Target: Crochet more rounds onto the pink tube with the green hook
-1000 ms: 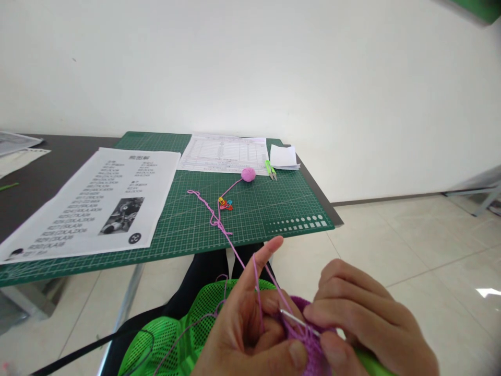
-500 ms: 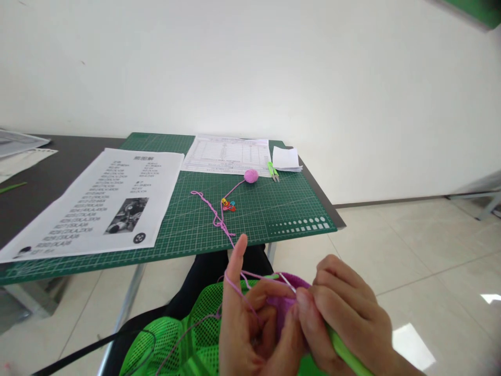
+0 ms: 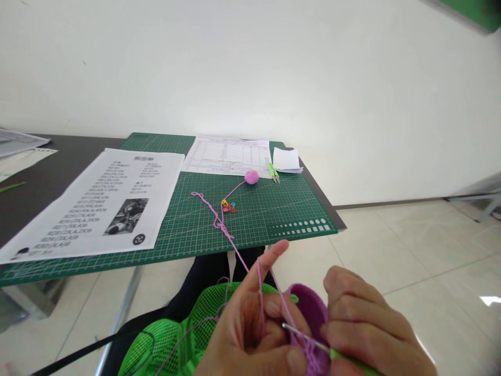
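My left hand (image 3: 258, 324) pinches the edge of a pinkish-purple crochet piece (image 3: 309, 303), which curves like a cup. Yarn (image 3: 241, 259) runs over its raised index finger and down into the work. In my right hand (image 3: 371, 324) is a crochet hook (image 3: 305, 335) with a green handle and a metal shaft. The hook's tip lies against the yarn at the edge of the piece, near my left thumb. Part of the crochet piece is hidden behind both hands. A small ball of the same yarn (image 3: 251, 177) rests on the mat, its strand leading toward me.
On the green cutting mat (image 3: 250, 209) lie a printed pattern sheet (image 3: 94, 209), a form (image 3: 229, 156), white paper slips (image 3: 287, 159), green thread snips (image 3: 273, 172) and several coloured stitch markers (image 3: 229, 206). A green mesh bag (image 3: 156, 342) sits on my lap.
My left hand has tilted right, its index finger leaning over. The hook has moved lower and nearer to me, and more of the crochet piece shows. The yarn from the table has straightened.
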Demonstrator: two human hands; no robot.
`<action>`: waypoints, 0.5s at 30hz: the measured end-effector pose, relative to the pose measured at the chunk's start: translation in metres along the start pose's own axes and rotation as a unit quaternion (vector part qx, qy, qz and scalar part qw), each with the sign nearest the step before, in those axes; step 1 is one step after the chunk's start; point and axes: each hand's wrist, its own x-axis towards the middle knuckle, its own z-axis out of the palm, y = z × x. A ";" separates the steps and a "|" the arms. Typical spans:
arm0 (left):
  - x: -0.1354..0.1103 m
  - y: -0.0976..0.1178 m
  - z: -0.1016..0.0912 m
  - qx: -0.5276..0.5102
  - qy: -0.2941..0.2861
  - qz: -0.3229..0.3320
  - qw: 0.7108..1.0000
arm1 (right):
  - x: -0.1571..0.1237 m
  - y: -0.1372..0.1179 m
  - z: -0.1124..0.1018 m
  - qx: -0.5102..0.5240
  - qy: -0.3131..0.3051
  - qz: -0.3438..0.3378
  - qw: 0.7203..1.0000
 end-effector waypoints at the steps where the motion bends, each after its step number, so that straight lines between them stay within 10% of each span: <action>1: 0.000 0.000 0.000 -0.005 0.001 -0.005 1.000 | -0.001 -0.001 0.001 0.001 0.009 0.006 1.000; 15: -0.001 -0.008 -0.006 -0.039 -0.007 -0.015 0.999 | 0.000 -0.004 -0.015 0.052 -0.011 0.049 0.997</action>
